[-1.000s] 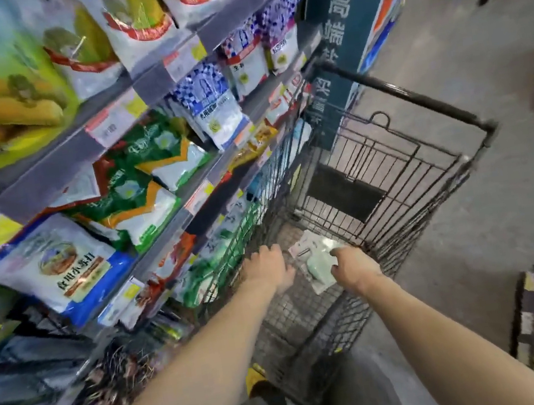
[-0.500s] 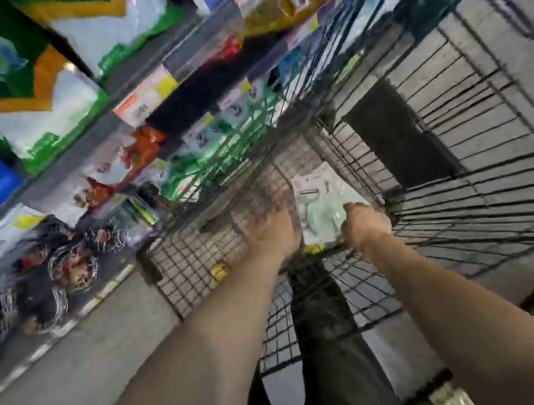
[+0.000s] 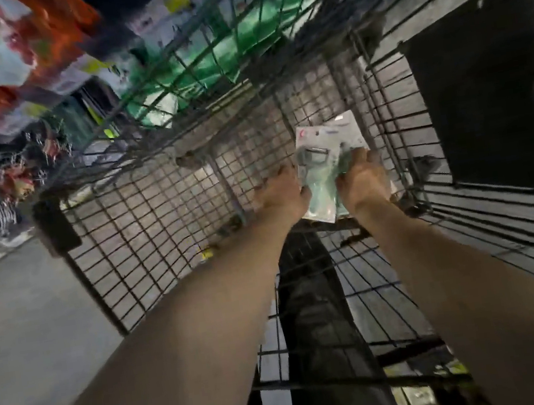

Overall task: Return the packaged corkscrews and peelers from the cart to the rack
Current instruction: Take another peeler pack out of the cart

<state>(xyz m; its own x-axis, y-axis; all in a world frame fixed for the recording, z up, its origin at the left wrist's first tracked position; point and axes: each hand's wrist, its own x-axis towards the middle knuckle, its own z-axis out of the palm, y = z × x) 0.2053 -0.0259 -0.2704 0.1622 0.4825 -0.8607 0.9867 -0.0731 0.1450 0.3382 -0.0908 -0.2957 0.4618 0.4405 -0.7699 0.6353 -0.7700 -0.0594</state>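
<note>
Both my arms reach down into the black wire cart [image 3: 165, 224]. A flat pack of peelers [image 3: 322, 155], with a white card top and pale green tools under clear plastic, lies near the cart's floor at the right. My right hand [image 3: 361, 181] grips the pack's right edge. On the pack's left edge, my left hand [image 3: 280, 195] has its thumb against the plastic and its fingers spread on the mesh behind. The lower part of the pack is hidden by my hands.
The cart's wire walls rise on all sides, with a black panel [image 3: 484, 90] on its right wall. Shelves of bagged goods [image 3: 11, 56] run along the upper left, blurred. Grey floor [image 3: 17, 326] lies at the left. My dark trouser leg [image 3: 311, 299] shows through the wires.
My head has dipped further into the cart, so the view is closer and tilted. My left hand has come against the pack's left edge; my right hand keeps its grip.
</note>
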